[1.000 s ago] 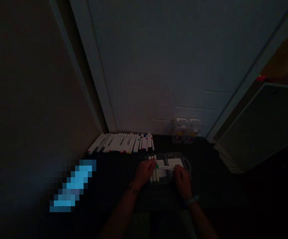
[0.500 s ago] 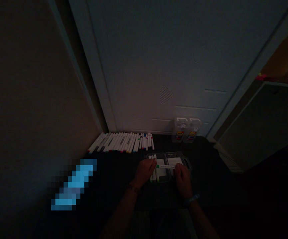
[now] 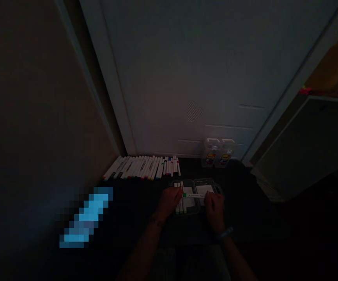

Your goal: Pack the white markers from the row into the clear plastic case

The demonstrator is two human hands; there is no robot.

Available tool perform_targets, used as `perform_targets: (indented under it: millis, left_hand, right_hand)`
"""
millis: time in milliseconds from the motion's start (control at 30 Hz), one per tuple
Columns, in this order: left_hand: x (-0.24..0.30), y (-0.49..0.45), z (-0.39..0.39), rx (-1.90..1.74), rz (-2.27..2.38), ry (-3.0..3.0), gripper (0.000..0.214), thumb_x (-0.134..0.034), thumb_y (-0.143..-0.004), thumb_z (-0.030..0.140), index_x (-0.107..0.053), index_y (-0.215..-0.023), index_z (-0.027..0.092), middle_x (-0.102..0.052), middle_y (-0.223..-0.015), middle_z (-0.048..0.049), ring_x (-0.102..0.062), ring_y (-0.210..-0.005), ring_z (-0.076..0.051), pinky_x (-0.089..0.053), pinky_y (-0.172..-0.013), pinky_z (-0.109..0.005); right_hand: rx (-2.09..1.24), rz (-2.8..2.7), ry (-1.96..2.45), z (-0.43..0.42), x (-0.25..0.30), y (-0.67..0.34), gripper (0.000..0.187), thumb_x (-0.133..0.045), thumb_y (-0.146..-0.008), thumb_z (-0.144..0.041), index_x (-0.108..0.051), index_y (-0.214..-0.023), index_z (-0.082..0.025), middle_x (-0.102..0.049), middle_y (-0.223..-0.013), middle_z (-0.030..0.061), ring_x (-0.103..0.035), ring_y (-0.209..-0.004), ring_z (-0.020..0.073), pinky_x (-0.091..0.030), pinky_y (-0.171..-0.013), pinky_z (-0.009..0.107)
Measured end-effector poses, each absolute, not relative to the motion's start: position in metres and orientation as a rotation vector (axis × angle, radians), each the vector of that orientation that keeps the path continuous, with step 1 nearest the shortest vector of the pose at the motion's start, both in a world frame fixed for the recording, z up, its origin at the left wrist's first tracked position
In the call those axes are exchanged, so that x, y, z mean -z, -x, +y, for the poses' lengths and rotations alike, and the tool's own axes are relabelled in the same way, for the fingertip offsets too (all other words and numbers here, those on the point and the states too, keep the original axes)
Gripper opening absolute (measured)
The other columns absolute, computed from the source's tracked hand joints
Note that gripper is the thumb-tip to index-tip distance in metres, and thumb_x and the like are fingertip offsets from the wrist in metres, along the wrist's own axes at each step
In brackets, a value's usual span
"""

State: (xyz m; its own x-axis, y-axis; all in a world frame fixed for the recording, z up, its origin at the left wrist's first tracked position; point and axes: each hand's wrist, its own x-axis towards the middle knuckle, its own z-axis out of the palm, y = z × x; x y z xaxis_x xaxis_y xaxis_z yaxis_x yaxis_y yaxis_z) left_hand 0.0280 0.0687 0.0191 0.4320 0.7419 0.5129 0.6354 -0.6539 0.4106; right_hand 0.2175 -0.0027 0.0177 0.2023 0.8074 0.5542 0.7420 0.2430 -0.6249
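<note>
In very dim light, my left hand (image 3: pixel 170 201) and my right hand (image 3: pixel 215 208) each pinch one end of a white marker with a green cap (image 3: pixel 194 195), held level above an open clear plastic case (image 3: pixel 218 189) on the dark floor. Three white markers (image 3: pixel 179 200) lie side by side in the case's left half, right by my left fingers. Both hands are closed on the marker's ends.
A long row of white markers (image 3: pixel 141 168) lies along the foot of a white door (image 3: pixel 192 78). Two clear tubs with coloured labels (image 3: pixel 218 154) stand against the door. A blurred bright blue patch (image 3: pixel 87 216) lies at the left. A dark cabinet (image 3: pixel 312 144) stands at the right.
The hands and the marker have stayed almost still over the case; the picture has only grown a little darker.
</note>
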Motion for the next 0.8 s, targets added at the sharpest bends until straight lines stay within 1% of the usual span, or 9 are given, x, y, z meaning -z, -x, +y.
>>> perform_targets:
  millis: [167,333,500,633,733,800]
  left_hand:
    - [-0.018,-0.026,0.07,-1.09,1.248,-2.535,0.04,-0.031,-0.093,0.028,-0.056,-0.065,0.017,-0.058,-0.062,-0.0031,-0.053,-0.058,-0.013,-0.037,-0.06,-0.025]
    - [-0.017,-0.025,0.071,-1.103,1.252,-2.517,0.039,-0.032,-0.093,0.027,-0.056,-0.064,0.017,-0.058,-0.061,-0.0029,-0.052,-0.058,-0.012,-0.036,-0.06,-0.025]
    - [-0.02,-0.021,0.068,-1.111,1.204,-2.505,0.038,-0.033,-0.092,0.028,-0.052,-0.06,0.017,-0.053,-0.058,-0.0016,-0.05,-0.057,-0.012,-0.035,-0.059,-0.024]
    - [-0.023,-0.014,0.069,-1.267,1.286,-2.335,0.038,-0.032,-0.092,0.028,-0.047,-0.059,0.018,-0.05,-0.057,-0.0006,-0.047,-0.057,-0.012,-0.034,-0.058,-0.024]
    - [-0.025,-0.014,0.07,-1.344,1.379,-2.2,0.036,-0.031,-0.092,0.028,-0.047,-0.062,0.018,-0.05,-0.061,-0.0005,-0.047,-0.058,-0.012,-0.035,-0.057,-0.024]
    - [-0.027,-0.016,0.07,-1.327,1.406,-2.212,0.032,-0.033,-0.092,0.029,-0.05,-0.068,0.018,-0.053,-0.066,-0.0014,-0.049,-0.063,-0.013,-0.036,-0.061,-0.025]
  right_hand:
    - [-0.042,-1.555,1.561,-0.003,-0.018,-0.216,0.034,-0.034,-0.093,-0.03,-0.046,-0.064,-0.02,-0.048,-0.061,-0.0023,-0.042,-0.063,0.0143,-0.03,-0.076,0.034]
    - [-0.007,-1.607,1.546,-0.004,-0.018,-0.215,0.031,-0.034,-0.093,-0.027,-0.048,-0.066,-0.019,-0.049,-0.062,-0.0022,-0.044,-0.064,0.0137,-0.028,-0.079,0.035]
    - [-0.003,-1.599,1.546,-0.006,-0.02,-0.216,0.032,-0.033,-0.093,-0.029,-0.049,-0.067,-0.019,-0.049,-0.064,-0.002,-0.046,-0.067,0.0144,-0.026,-0.082,0.036]
    - [-0.022,-1.445,1.571,-0.006,-0.016,-0.221,0.036,-0.031,-0.094,-0.033,-0.048,-0.065,-0.019,-0.05,-0.064,-0.0013,-0.045,-0.066,0.0149,-0.027,-0.08,0.035]
    - [-0.026,-1.264,1.649,-0.004,-0.012,-0.226,0.038,-0.03,-0.094,-0.037,-0.05,-0.068,-0.019,-0.052,-0.062,-0.001,-0.043,-0.064,0.0151,-0.027,-0.078,0.034]
    - [-0.028,-1.254,1.693,-0.002,-0.011,-0.226,0.039,-0.031,-0.094,-0.04,-0.053,-0.069,-0.019,-0.054,-0.064,-0.0005,-0.045,-0.064,0.0152,-0.027,-0.079,0.035]
